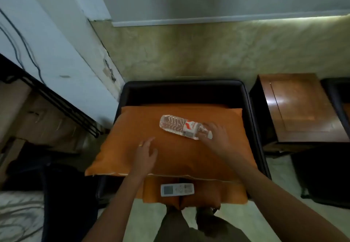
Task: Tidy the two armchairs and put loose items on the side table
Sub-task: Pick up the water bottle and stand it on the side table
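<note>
The right hand (214, 137) is at the cap end of the water bottle (180, 126), fingers on the far side of the neck and thumb on the near side. I cannot tell whether the grip has closed. The neck looks like the sensible place to take it, being the narrow part and the end nearest the person. The left hand (145, 152) is loosely spread low over the orange pillow (123, 137), holding nothing (perhaps steadying the soft pillow, though I can't see whether it touches).

The bottle lies on its side across the pillow, centre frame, base toward the upper left. The pillow fills the seat of the black armchair (181, 88) and overhangs its front edge. Below it, lower centre, a white remote (177, 189) lies flat on the orange seat cushion (217, 192), another loose item.

The wooden side table stands at the right of the frame, just beside the armchair, its tabletop (297, 107) glossy. I judge the chair's right arm is all that the bottle must be lifted over. The second armchair (337, 90) shows at the far right edge.
</note>
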Motion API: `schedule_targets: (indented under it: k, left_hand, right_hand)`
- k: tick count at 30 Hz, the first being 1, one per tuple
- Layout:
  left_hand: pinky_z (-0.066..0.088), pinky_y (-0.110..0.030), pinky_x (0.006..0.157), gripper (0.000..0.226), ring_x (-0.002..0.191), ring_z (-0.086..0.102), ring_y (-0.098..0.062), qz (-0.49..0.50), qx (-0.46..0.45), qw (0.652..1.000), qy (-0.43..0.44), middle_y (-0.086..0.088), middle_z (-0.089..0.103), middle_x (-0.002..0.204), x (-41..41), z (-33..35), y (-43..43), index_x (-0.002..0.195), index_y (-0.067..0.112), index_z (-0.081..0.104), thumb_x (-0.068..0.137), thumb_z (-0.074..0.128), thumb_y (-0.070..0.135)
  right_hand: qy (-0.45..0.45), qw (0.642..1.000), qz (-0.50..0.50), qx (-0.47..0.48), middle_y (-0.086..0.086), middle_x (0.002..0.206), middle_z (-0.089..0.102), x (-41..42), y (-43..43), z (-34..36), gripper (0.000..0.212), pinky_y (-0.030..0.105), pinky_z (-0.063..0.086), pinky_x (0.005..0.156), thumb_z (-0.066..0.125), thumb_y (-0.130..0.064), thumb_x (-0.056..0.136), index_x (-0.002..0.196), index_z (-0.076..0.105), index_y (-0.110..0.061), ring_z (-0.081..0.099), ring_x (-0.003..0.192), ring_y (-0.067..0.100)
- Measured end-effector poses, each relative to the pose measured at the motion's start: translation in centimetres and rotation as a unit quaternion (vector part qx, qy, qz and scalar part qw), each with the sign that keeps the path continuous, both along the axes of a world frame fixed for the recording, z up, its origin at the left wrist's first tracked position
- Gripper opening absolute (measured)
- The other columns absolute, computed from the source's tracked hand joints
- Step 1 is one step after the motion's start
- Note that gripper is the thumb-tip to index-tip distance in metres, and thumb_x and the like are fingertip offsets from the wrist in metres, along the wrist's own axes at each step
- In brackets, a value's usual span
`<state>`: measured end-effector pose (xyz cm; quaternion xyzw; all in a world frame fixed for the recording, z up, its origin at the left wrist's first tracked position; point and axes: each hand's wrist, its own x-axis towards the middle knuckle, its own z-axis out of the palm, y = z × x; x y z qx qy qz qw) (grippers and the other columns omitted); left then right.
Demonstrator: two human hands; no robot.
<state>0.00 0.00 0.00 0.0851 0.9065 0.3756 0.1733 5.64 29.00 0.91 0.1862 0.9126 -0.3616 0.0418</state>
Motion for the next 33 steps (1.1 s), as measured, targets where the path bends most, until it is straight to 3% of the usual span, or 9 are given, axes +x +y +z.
schedule_targets:
  k: [6,11,13,16,18,21,27,31,33]
  left_hand:
    - [0.048,-0.036,0.103,0.051,0.126,0.051,-0.018,-0.059,-0.081,0.995,0.012,-0.002,0.047,0.147,-4.5,-1.1,-0.8,0.149,0.024,0.042,0.100,0.056,0.026]
    - [0.039,-0.046,0.115,0.051,0.139,0.039,-0.021,-0.093,-0.112,0.989,0.015,0.002,0.040,0.154,-5.8,-2.9,-2.0,0.148,0.025,0.043,0.099,0.055,0.029]
    - [0.040,-0.047,0.114,0.048,0.136,0.042,-0.021,-0.103,-0.103,0.989,0.026,0.002,0.041,0.152,-5.9,-3.4,-2.2,0.146,0.025,0.046,0.099,0.054,0.031]
    - [0.039,-0.045,0.114,0.048,0.135,0.042,-0.019,-0.111,-0.094,0.989,0.027,0.004,0.041,0.150,-6.4,-3.7,-2.5,0.145,0.025,0.046,0.099,0.056,0.031]
    - [0.039,-0.044,0.114,0.048,0.136,0.041,-0.018,-0.122,-0.087,0.989,0.020,0.003,0.041,0.150,-7.0,-3.6,-2.6,0.146,0.024,0.046,0.099,0.056,0.030]
    - [0.041,-0.042,0.112,0.049,0.134,0.043,-0.019,-0.139,-0.067,0.988,0.010,0.003,0.044,0.148,-8.0,-3.4,-2.6,0.146,0.025,0.045,0.099,0.057,0.026]
    - [0.040,-0.036,0.111,0.049,0.135,0.042,-0.016,-0.116,-0.020,0.993,-0.028,0.001,0.047,0.146,-9.3,-2.6,-2.1,0.147,0.027,0.044,0.100,0.058,0.026]
    - [0.043,-0.033,0.107,0.044,0.128,0.047,-0.013,-0.117,0.006,0.993,-0.033,0.004,0.052,0.137,-9.5,-2.0,-1.0,0.144,0.025,0.049,0.100,0.057,0.024]
    - [0.043,-0.022,0.097,0.038,0.120,0.052,-0.010,-0.122,0.013,0.991,-0.047,0.008,0.055,0.128,-9.1,-1.4,-0.3,0.139,0.023,0.054,0.101,0.056,0.023]
  right_hand:
    - [-0.133,0.991,-0.004,0.005,0.007,0.159,0.033,-2.4,-0.8,-2.2,0.079,0.055,0.032,0.115,0.068,-0.054,0.087,0.154,0.033,-0.028,0.031,0.144,0.036]
    - [-0.109,0.992,-0.051,-0.035,0.006,0.137,0.052,-2.5,-1.0,-3.2,0.075,0.044,0.044,0.102,0.075,-0.050,0.083,0.146,0.044,-0.026,0.048,0.125,0.028]
    - [-0.092,0.990,-0.069,-0.081,0.002,0.132,0.055,-2.5,-1.1,-3.2,0.072,0.039,0.051,0.096,0.080,-0.041,0.081,0.144,0.046,-0.030,0.055,0.119,0.021]
    - [-0.088,0.984,-0.069,-0.136,-0.008,0.129,0.057,-2.6,-0.9,-2.8,0.075,0.014,0.050,0.080,0.084,-0.031,0.080,0.145,0.046,-0.032,0.060,0.106,0.002]
    - [-0.098,0.981,-0.073,-0.151,-0.017,0.119,0.058,-2.6,-0.7,-2.4,0.073,0.008,0.046,0.072,0.084,-0.030,0.080,0.144,0.048,-0.032,0.058,0.094,-0.008]
    - [-0.084,0.972,-0.105,-0.193,-0.019,0.115,0.066,-2.1,-0.9,-2.3,0.064,0.018,0.057,0.080,0.086,-0.037,0.076,0.134,0.059,-0.030,0.066,0.094,-0.006]
    - [-0.042,0.979,-0.121,-0.158,-0.015,0.113,0.070,-1.1,-2.3,-2.1,0.064,0.008,0.051,0.072,0.085,-0.043,0.075,0.133,0.062,-0.027,0.066,0.093,-0.008]
    - [-0.029,0.980,-0.126,-0.148,-0.014,0.110,0.073,-0.2,-1.9,-1.6,0.062,0.028,0.060,0.080,0.081,-0.051,0.072,0.129,0.065,-0.030,0.070,0.093,-0.001]
    - [-0.024,0.981,-0.135,-0.139,-0.015,0.107,0.073,0.6,-1.6,-0.6,0.059,0.024,0.060,0.077,0.082,-0.047,0.074,0.127,0.065,-0.030,0.069,0.090,-0.003]
